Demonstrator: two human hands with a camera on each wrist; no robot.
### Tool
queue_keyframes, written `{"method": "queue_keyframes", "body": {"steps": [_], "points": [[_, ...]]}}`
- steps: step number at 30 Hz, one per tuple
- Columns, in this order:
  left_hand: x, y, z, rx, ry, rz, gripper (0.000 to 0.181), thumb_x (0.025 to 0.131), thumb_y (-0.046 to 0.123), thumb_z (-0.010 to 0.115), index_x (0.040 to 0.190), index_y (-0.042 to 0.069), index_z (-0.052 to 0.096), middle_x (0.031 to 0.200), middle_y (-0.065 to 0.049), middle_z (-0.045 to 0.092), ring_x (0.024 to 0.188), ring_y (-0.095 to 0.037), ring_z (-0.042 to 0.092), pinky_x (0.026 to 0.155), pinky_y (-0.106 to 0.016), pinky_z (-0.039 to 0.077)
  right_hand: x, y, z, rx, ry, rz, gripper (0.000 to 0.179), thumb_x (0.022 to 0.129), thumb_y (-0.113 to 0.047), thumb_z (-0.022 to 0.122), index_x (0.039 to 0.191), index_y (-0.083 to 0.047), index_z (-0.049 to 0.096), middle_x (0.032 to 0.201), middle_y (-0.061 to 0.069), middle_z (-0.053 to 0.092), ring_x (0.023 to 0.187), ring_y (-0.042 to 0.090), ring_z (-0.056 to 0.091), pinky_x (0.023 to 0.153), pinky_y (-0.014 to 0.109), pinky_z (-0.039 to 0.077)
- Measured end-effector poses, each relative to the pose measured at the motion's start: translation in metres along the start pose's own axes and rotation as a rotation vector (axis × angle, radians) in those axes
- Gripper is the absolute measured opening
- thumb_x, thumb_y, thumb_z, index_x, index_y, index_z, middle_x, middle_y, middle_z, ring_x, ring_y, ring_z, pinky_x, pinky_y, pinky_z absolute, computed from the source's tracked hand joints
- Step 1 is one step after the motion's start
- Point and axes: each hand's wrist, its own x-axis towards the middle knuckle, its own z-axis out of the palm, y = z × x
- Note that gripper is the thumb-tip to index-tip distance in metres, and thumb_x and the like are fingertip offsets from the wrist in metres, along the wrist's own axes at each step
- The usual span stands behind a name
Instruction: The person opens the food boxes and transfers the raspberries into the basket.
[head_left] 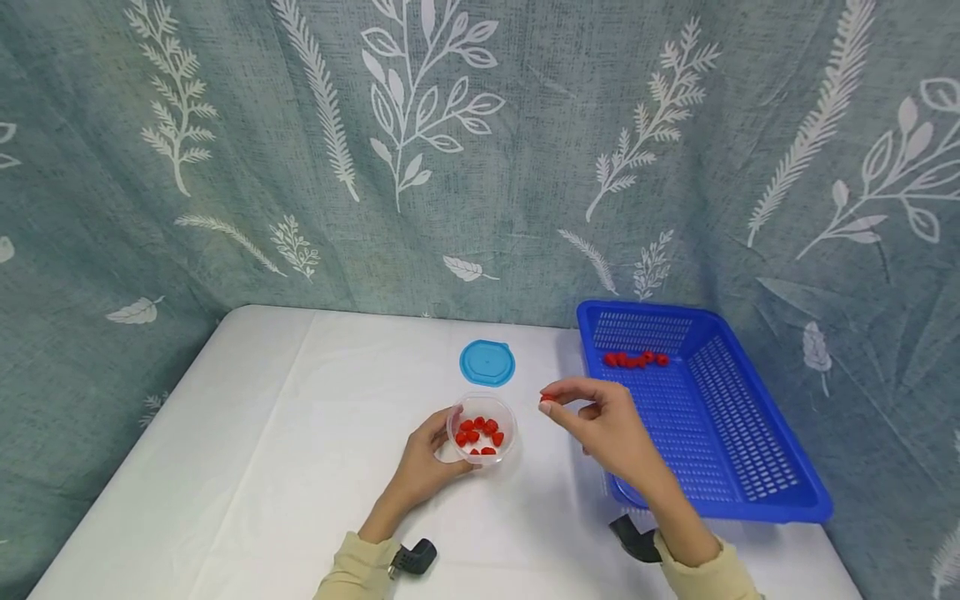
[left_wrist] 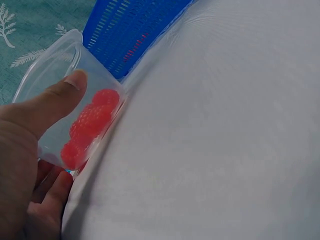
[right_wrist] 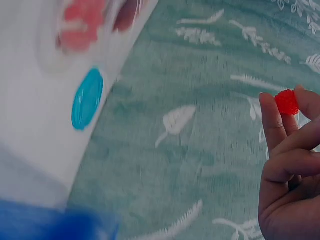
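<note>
My left hand (head_left: 427, 467) grips a clear plastic tub (head_left: 507, 417) that stands on the table, thumb on one side and fingers on the other. Several red raspberries (left_wrist: 90, 120) lie on the tub's bottom. Between thumb and fingertips, my right hand (head_left: 611, 429) pinches one raspberry (right_wrist: 287, 102), held in the air to the right of the tub. In the head view that raspberry is mostly covered by the fingers. Several more raspberries (head_left: 636, 360) sit at the far end of a blue plastic basket (head_left: 750, 500), partly under the right forearm's side.
A round blue lid (head_left: 487, 363) lies flat on the white-covered table (head_left: 247, 417), just beyond the tub. The basket takes up the table's right side. Behind the table hangs a green leaf-patterned cloth (head_left: 450, 233).
</note>
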Motion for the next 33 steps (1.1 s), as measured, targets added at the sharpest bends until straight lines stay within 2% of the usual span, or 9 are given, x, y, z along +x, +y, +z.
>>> {"method": "queue_keyframes", "body": {"steps": [8,11,14,19,22,23,26,29,33], "points": [[0.000,0.000,0.000,-0.031,-0.001,-0.007,0.085,0.075,0.007,0.090,0.150,0.009,0.050,0.152,-0.009,0.053,0.142,-0.030,0.048,0.114,-0.041,0.042,0.023,0.009,-0.042,-0.023,0.030,-0.015,0.021,0.095,-0.024,0.073,0.110,-0.009,0.075,0.099,0.010,0.075,0.039,0.013,0.042,0.037,0.029,0.044],[0.000,0.000,0.000,-0.028,-0.004,-0.010,0.086,0.076,0.007,0.089,0.151,0.009,0.048,0.152,-0.009,0.053,0.142,-0.029,0.048,0.114,-0.040,0.042,0.032,0.018,-0.054,-0.025,0.063,-0.020,0.023,0.097,-0.024,0.070,0.111,-0.006,0.074,0.095,0.008,0.076,0.042,0.013,0.044,0.038,0.030,0.045],[0.000,-0.001,0.000,-0.024,-0.007,-0.010,0.086,0.076,0.008,0.089,0.151,0.009,0.048,0.152,-0.009,0.053,0.142,-0.030,0.048,0.114,-0.040,0.042,0.042,0.029,-0.064,-0.033,0.118,-0.022,0.028,0.100,-0.025,0.067,0.112,-0.001,0.073,0.088,-0.001,0.077,0.050,0.011,0.056,0.039,0.029,0.047],[0.001,-0.001,-0.001,-0.026,-0.004,-0.015,0.087,0.074,0.006,0.090,0.151,0.008,0.049,0.150,-0.010,0.054,0.141,-0.031,0.049,0.114,-0.039,0.042,0.058,0.050,-0.076,-0.042,0.243,-0.021,0.033,0.100,-0.028,0.066,0.115,0.001,0.070,0.089,-0.016,0.071,0.049,0.014,0.058,0.043,0.026,0.052],[0.001,-0.001,-0.001,-0.034,-0.008,-0.021,0.088,0.073,0.004,0.090,0.150,0.007,0.049,0.149,-0.011,0.055,0.141,-0.030,0.049,0.114,-0.037,0.042,0.064,0.063,-0.083,-0.008,0.307,-0.044,0.031,0.098,-0.024,0.069,0.116,0.001,0.070,0.094,-0.015,0.071,0.045,0.014,0.053,0.045,0.023,0.053],[0.001,-0.001,-0.001,-0.037,-0.011,-0.023,0.088,0.072,0.004,0.090,0.150,0.007,0.049,0.149,-0.011,0.055,0.141,-0.030,0.049,0.114,-0.037,0.042,0.064,0.061,-0.083,-0.001,0.322,-0.051,0.031,0.098,-0.022,0.069,0.116,0.002,0.070,0.095,-0.013,0.072,0.044,0.012,0.053,0.044,0.023,0.052],[0.001,-0.002,-0.002,-0.044,-0.018,-0.020,0.089,0.071,0.003,0.091,0.150,0.005,0.049,0.149,-0.011,0.055,0.141,-0.029,0.049,0.114,-0.035,0.042,0.066,0.059,-0.086,0.024,0.349,-0.072,0.029,0.096,-0.014,0.071,0.115,0.008,0.070,0.094,-0.008,0.074,0.042,0.008,0.052,0.042,0.021,0.051],[0.001,-0.003,-0.002,-0.047,-0.024,-0.016,0.089,0.071,0.002,0.091,0.150,0.004,0.048,0.149,-0.012,0.055,0.142,-0.030,0.048,0.114,-0.035,0.042,0.069,0.064,-0.089,0.025,0.356,-0.071,0.030,0.094,-0.010,0.073,0.116,0.011,0.069,0.091,-0.012,0.073,0.045,0.005,0.056,0.041,0.021,0.050],[0.001,-0.004,-0.002,-0.037,-0.027,-0.013,0.089,0.073,0.004,0.090,0.150,0.004,0.048,0.151,-0.012,0.053,0.142,-0.030,0.047,0.114,-0.036,0.042,0.080,0.095,-0.096,0.024,0.368,-0.055,0.033,0.092,-0.011,0.076,0.118,0.008,0.071,0.092,-0.018,0.073,0.054,0.000,0.064,0.042,0.019,0.050]]}}
